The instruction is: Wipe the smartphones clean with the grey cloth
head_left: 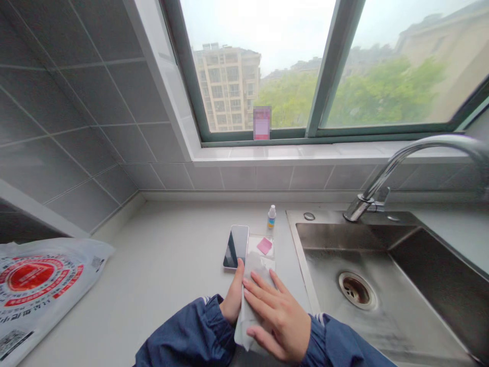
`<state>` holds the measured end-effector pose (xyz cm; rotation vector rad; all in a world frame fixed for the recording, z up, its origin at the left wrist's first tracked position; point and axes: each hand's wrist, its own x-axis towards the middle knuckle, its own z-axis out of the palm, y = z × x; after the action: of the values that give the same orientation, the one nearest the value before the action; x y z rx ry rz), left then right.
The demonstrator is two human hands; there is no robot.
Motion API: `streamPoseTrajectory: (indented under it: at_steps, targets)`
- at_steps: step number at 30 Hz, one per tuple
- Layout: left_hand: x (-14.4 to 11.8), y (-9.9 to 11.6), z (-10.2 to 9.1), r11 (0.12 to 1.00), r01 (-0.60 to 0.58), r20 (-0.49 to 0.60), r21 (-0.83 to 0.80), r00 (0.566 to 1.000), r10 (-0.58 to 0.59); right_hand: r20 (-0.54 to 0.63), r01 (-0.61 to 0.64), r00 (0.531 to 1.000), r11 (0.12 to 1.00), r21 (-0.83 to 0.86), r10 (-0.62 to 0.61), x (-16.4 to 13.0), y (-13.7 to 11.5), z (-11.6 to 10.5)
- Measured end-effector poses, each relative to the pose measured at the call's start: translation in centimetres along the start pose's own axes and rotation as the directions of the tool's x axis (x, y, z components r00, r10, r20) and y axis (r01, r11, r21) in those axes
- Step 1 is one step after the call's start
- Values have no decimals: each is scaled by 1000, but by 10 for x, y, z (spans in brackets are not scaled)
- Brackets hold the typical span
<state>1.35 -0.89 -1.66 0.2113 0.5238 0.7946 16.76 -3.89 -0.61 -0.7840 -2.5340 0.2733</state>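
Observation:
A smartphone lies screen up on the pale counter, just left of the sink. Beside it lies a white cloth with a small pink square on its far end. My right hand rests flat on the near part of the cloth, fingers spread. My left hand pinches the cloth's left edge, its thumb close to the phone's near corner. A small dropper bottle stands upright just behind the cloth.
A steel sink with a drain fills the right side, under a curved chrome tap. A white printed plastic bag lies at the left. A pink card leans on the window sill. Grey tiled walls stand behind and left.

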Motion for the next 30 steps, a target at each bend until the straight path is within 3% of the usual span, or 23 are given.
streamPoseTrajectory:
  at_steps: [3, 7, 15, 25, 30]
  targets:
    - [1, 2, 0, 999, -24, -12, 39, 1000, 25, 10, 20, 1000, 999, 49, -21, 1, -4, -5]
    - [1, 3, -2, 998, 46, 48, 40, 998, -48, 18, 29, 999, 997, 78, -30, 1, -7, -8]
    - [0, 4, 0, 999, 17, -15, 31, 1000, -16, 4, 35, 999, 999, -24, -35, 1, -4, -2]
    - [0, -7, -11, 996, -59, 184, 69, 982, 46, -35, -66, 998, 983, -169, 61, 0, 11, -5]
    - [-1, -7, -10, 993, 15, 240, 118, 970, -44, -98, -114, 991, 973, -202, 95, -2, 17, 2]
